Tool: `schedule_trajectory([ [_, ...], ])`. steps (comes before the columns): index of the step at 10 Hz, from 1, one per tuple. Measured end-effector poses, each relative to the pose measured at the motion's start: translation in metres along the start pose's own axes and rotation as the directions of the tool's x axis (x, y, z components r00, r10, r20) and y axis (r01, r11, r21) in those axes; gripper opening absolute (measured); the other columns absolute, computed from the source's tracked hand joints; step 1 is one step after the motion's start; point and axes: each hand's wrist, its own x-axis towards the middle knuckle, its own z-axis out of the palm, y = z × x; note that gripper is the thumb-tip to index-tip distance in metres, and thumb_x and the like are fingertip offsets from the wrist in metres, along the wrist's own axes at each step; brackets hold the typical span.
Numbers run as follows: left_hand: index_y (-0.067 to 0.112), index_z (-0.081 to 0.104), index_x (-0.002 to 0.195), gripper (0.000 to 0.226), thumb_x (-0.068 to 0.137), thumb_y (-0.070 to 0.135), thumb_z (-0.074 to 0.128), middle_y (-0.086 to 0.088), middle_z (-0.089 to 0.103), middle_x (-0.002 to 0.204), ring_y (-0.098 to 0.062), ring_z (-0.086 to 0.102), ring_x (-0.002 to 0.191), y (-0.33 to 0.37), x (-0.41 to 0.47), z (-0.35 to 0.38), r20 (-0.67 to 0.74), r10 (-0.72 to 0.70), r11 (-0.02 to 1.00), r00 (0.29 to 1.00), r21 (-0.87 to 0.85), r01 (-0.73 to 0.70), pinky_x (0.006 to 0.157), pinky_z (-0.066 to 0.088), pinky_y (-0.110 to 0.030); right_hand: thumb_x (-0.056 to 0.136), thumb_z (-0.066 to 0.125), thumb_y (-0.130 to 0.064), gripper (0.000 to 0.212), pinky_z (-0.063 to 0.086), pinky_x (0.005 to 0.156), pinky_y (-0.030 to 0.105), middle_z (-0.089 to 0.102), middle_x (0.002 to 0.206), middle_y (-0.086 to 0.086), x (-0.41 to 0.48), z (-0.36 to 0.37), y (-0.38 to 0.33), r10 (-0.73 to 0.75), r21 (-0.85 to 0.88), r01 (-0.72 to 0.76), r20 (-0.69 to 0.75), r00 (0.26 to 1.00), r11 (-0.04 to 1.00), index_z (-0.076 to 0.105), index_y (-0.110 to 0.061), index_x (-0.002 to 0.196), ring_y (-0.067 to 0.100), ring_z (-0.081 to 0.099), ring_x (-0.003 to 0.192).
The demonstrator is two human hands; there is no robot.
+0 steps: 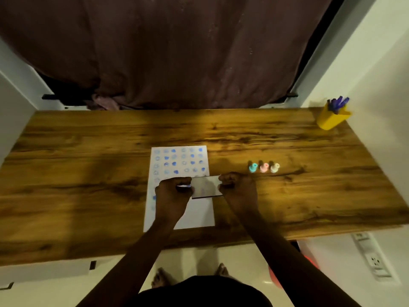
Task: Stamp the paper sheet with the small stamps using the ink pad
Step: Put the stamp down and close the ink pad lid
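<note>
From the head camera, you are standing at a wooden table (88, 173) with the paper sheet (194, 213) lying flat in front of you. Its upper part is already filled with rows of blue stamp marks, while the lower part looks mostly blank. Both of your hands are over the middle of the sheet, holding a flat rectangular case that is probably the ink pad (207, 186).

Your left hand (171, 193) has its fingers curled around the case's left end, and something pale and thin shows inside that grip; I cannot tell whether it is the lid edge or a separate item. Your right hand (238, 187) pinches the right end with bent fingers. Whether the case is open or closed is too blurred to judge.

The three small stamps (264, 167), teal, pink and cream, stand upright in a row on the table just right of the sheet, untouched by either hand.

My judgement is that you are opening or closing the pad. To do it well, keep the case level and move it off the paper before parting it, so no ink smears the printed rows. Set it down near the stamps, within easy reach of your right hand.

A yellow pen holder (332, 119) sits at the far right corner, well out of the way.
</note>
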Motion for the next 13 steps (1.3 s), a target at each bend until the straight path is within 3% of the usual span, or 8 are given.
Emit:
schedule_trajectory([
  [2, 0.024, 0.08, 0.102, 0.026, 0.079, 0.012, 0.083, 0.006, 0.08, 0.104, 0.001, 0.068, 0.083, 0.007, -0.002, 0.075, 0.097, -0.075, 0.997, 0.992, 0.042, 0.071, 0.087, 0.059, -0.031, 0.081, 0.078, -0.005, 0.025, 0.056, 0.093, 0.027, 0.079, 0.106, -0.002, 0.015, -0.047, 0.054, 0.122, 0.004, -0.122, -0.03, 0.992, 0.993, 0.08, -0.019, 0.101, 0.01, 0.073, 0.096],
  [3, 0.023, 0.08, 0.107, 0.026, 0.081, 0.016, 0.081, 0.005, 0.079, 0.112, -0.011, 0.072, 0.101, 0.01, -0.005, 0.109, 0.126, -0.077, 0.994, 0.989, 0.081, 0.067, 0.1, 0.056, -0.04, 0.08, 0.077, -0.005, 0.022, 0.056, 0.092, 0.026, 0.079, 0.101, -0.005, 0.023, -0.065, 0.076, 0.177, 0.019, -0.176, -0.061, 0.982, 0.984, 0.081, -0.019, 0.097, 0.006, 0.071, 0.092],
  [4, 0.022, 0.077, 0.111, 0.025, 0.086, 0.021, 0.079, 0.001, 0.075, 0.122, -0.018, 0.068, 0.115, 0.012, -0.006, 0.144, 0.136, -0.11, 0.982, 0.985, 0.167, 0.087, 0.113, 0.041, -0.034, 0.08, 0.077, -0.006, 0.022, 0.047, 0.085, 0.016, 0.079, 0.102, -0.005, 0.032, -0.078, 0.097, 0.225, 0.017, -0.224, -0.058, 0.973, 0.974, 0.08, -0.02, 0.097, 0.004, 0.069, 0.093],
  [6, 0.012, 0.071, 0.11, 0.019, 0.092, 0.016, 0.071, -0.01, 0.073, 0.116, -0.028, 0.07, 0.109, 0.01, -0.001, 0.19, 0.225, -0.188, 0.981, 0.956, 0.096, 0.17, 0.098, 0.055, -0.041, 0.085, 0.072, -0.005, 0.022, 0.054, 0.1, 0.033, 0.078, 0.109, 0.0, 0.048, -0.099, 0.122, 0.248, 0.011, -0.248, -0.053, 0.967, 0.969, 0.079, -0.016, 0.103, 0.015, 0.071, 0.105],
  [8, 0.021, 0.072, 0.103, 0.023, 0.083, 0.018, 0.082, 0.024, 0.054, 0.089, -0.002, 0.055, 0.092, 0.002, -0.005, 0.207, 0.106, -0.089, 0.982, 0.99, 0.174, 0.069, 0.091, 0.04, -0.026, 0.088, 0.069, -0.007, 0.019, 0.051, 0.09, 0.024, 0.078, 0.106, -0.002, 0.054, -0.104, 0.135, 0.252, 0.008, -0.252, -0.013, 0.968, 0.968, 0.079, -0.016, 0.101, 0.015, 0.071, 0.102],
  [11, 0.024, 0.072, 0.102, 0.02, 0.084, 0.023, 0.081, 0.031, 0.049, 0.083, 0.012, 0.048, 0.074, -0.002, -0.001, 0.207, 0.134, -0.075, 0.962, 0.988, 0.27, 0.037, 0.074, 0.025, -0.003, 0.087, 0.071, -0.006, 0.016, 0.057, 0.092, 0.033, 0.076, 0.102, -0.003, 0.055, -0.103, 0.136, 0.235, -0.004, -0.235, -0.013, 0.972, 0.972, 0.077, -0.018, 0.096, 0.014, 0.071, 0.097],
  [12, 0.014, 0.068, 0.119, 0.027, 0.092, 0.019, 0.072, 0.006, 0.064, 0.112, -0.011, 0.059, 0.107, -0.002, 0.001, 0.204, 0.194, -0.105, 0.952, 0.975, 0.304, 0.042, 0.091, 0.034, -0.013, 0.085, 0.072, -0.008, 0.016, 0.055, 0.085, 0.029, 0.076, 0.101, -0.004, 0.055, -0.101, 0.137, 0.227, -0.037, -0.227, -0.018, 0.974, 0.973, 0.076, -0.022, 0.094, 0.015, 0.071, 0.096],
  [13, 0.021, 0.071, 0.11, 0.026, 0.085, 0.027, 0.076, 0.019, 0.061, 0.096, -0.005, 0.057, 0.096, 0.013, 0.008, 0.187, 0.132, -0.011, 0.963, 0.991, 0.268, -0.024, 0.084, 0.043, -0.016, 0.086, 0.071, -0.016, 0.015, 0.05, 0.077, 0.026, 0.077, 0.101, 0.001, 0.053, -0.101, 0.129, 0.175, -0.134, -0.182, -0.062, 0.983, 0.974, 0.075, -0.02, 0.1, 0.021, 0.072, 0.095],
])
